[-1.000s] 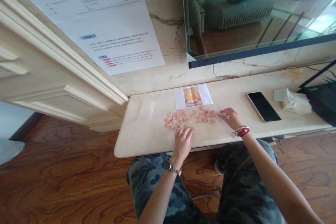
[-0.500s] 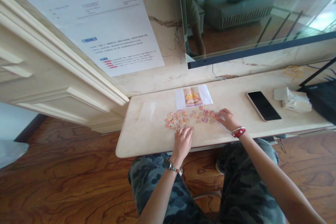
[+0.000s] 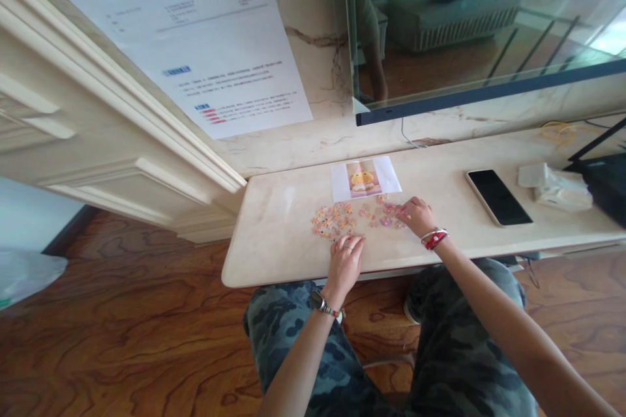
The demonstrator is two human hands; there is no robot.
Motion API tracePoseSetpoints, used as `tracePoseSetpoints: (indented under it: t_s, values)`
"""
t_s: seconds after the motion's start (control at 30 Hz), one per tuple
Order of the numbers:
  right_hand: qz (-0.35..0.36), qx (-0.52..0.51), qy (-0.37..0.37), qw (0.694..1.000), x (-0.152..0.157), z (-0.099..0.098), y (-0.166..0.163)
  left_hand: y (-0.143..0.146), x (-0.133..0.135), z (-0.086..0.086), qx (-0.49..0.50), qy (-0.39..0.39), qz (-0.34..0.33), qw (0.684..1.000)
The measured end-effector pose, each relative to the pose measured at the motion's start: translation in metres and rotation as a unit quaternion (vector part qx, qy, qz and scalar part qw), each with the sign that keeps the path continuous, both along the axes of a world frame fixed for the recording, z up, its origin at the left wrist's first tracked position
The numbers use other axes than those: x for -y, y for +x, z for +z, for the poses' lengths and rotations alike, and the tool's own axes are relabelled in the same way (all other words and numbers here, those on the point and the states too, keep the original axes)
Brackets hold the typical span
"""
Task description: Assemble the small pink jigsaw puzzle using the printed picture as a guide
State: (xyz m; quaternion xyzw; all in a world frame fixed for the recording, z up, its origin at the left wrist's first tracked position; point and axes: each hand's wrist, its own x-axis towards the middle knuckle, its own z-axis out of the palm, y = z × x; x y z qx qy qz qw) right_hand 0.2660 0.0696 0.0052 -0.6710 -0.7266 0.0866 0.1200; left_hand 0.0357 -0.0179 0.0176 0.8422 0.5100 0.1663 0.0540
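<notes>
Two loose clusters of small jigsaw puzzle pieces lie on the pale tabletop. The left pile (image 3: 333, 219) is orange and pink, dense and jumbled. The right group (image 3: 384, 215) is pinker, with some purple. My left hand (image 3: 346, 262) rests at the near edge of the left pile, fingers bent and close together; anything in its fingertips is too small to make out. At the right end of the pink group, my right hand (image 3: 418, 215) pinches a puzzle piece, partly hidden by the fingers. Just behind the pieces lies a creased paper with a printed picture of a yellow figure (image 3: 362, 178).
A black-screened phone (image 3: 497, 197) lies to the right, beside a white tissue pack (image 3: 557, 187) and a black device (image 3: 604, 179). A television (image 3: 469, 32) hangs above the back edge. A printed sheet (image 3: 195, 45) is on the wall at left. My knees are under the front edge.
My right hand has shifted slightly left, closer in over the pink pieces. The left hand stays beside its pile. The whole view has shifted a little.
</notes>
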Motion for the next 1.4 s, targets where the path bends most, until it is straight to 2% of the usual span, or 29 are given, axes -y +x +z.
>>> tracePoseSetpoints:
  t_s: [0.13, 0.27, 0.53, 0.7, 0.87, 1.03, 1.17, 1.4]
  values:
    - [-0.004, -0.012, 0.017, 1.0, -0.002, -0.001, 0.004, -0.002, -0.001, 0.001, 0.002, -0.007, 0.004, 1.0]
    - [0.049, -0.043, 0.032, 0.997, -0.009, -0.002, -0.002, -0.001, -0.002, 0.0, 0.005, -0.012, 0.006, 1.0]
    - [0.168, -0.041, 0.002, 0.985, -0.019, 0.006, -0.064, 0.001, -0.004, -0.004, -0.001, 0.003, 0.009, 1.0]
    - [0.173, 0.025, -0.031, 0.984, -0.027, 0.012, -0.088, -0.001, -0.003, -0.004, -0.003, 0.008, 0.013, 1.0]
    - [0.181, 0.012, -0.015, 0.983, -0.023, 0.012, -0.078, -0.003, -0.002, -0.004, -0.001, 0.001, 0.023, 1.0]
    - [0.168, -0.027, 0.031, 0.985, -0.001, 0.009, -0.056, -0.001, -0.003, -0.007, 0.008, 0.007, 0.021, 1.0]
    - [0.18, -0.01, 0.049, 0.982, 0.01, 0.005, -0.048, 0.003, -0.004, -0.008, 0.016, 0.007, 0.016, 1.0]
    - [0.151, -0.005, 0.025, 0.988, 0.003, -0.001, -0.05, 0.005, -0.003, -0.006, 0.008, 0.003, 0.014, 1.0]
